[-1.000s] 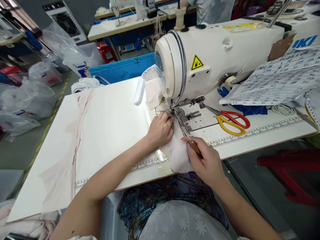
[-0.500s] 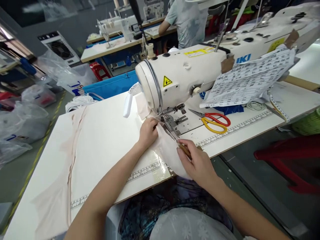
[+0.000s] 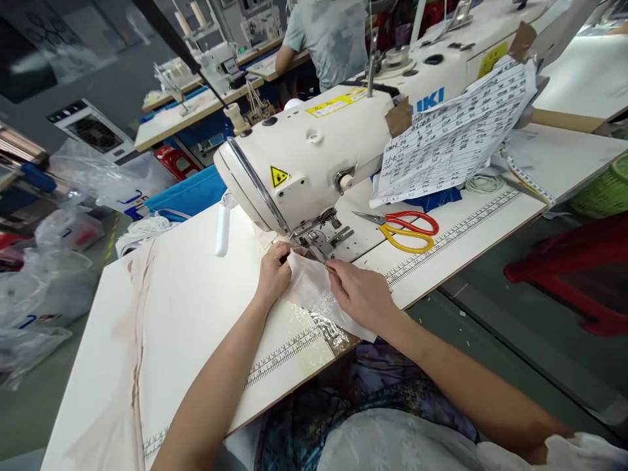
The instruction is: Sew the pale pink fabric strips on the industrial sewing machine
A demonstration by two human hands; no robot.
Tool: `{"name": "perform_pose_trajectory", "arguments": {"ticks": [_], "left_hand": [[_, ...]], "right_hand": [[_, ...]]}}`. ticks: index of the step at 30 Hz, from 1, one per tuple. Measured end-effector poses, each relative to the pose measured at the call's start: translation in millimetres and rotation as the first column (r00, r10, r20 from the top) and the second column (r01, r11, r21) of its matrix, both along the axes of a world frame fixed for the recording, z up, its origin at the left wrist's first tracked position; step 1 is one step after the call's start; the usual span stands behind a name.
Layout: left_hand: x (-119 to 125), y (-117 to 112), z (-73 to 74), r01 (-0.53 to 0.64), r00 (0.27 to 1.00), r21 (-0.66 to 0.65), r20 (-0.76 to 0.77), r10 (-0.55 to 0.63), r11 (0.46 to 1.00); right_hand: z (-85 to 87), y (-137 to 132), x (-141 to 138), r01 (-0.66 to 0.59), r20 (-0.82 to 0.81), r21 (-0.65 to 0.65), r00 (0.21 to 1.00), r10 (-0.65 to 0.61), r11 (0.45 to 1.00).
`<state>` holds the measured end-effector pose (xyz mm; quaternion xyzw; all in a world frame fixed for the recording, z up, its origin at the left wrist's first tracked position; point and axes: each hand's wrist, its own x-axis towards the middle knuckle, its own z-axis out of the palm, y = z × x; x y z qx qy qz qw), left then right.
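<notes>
A white sewing machine (image 3: 314, 157) stands on the white table (image 3: 196, 307). A pale pink fabric piece (image 3: 314, 291) lies under its presser foot (image 3: 314, 245) and hangs over the table's front edge. My left hand (image 3: 273, 271) rests closed on the fabric just left of the foot, fingertips pinching the cloth. My right hand (image 3: 360, 291) is closed around a thin wooden-handled tool (image 3: 330, 267) whose metal tip points at the foot.
Red and yellow scissors (image 3: 405, 229) lie right of the needle plate. A printed paper sheet (image 3: 451, 140) drapes off the machine. Another pink fabric strip (image 3: 137, 314) lies at the table's left. Plastic bags sit on the floor at left; another person works at a far table.
The view has swung right and pulled back. My right hand has slid up the tool toward the presser foot; my left hand stays on the fabric by the foot.
</notes>
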<state>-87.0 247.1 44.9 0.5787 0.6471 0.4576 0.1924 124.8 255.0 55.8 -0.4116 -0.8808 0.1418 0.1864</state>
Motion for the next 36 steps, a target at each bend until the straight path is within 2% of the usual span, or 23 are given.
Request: {"name": "perform_pose_trajectory", "arguments": {"ticks": [21,36], "left_hand": [[-0.5,-0.1,-4.1,0.008,0.997,0.013,-0.083,-0.007,1.000],[-0.5,-0.4,-1.7,0.007,0.995,-0.020,-0.100,-0.009,1.000]], "right_hand": [[-2.1,2.6,-2.8,-0.052,0.028,0.021,0.998,0.052,0.998],[-0.9,2.3,-2.9,-0.023,0.046,0.028,0.999,0.022,0.999]]}}
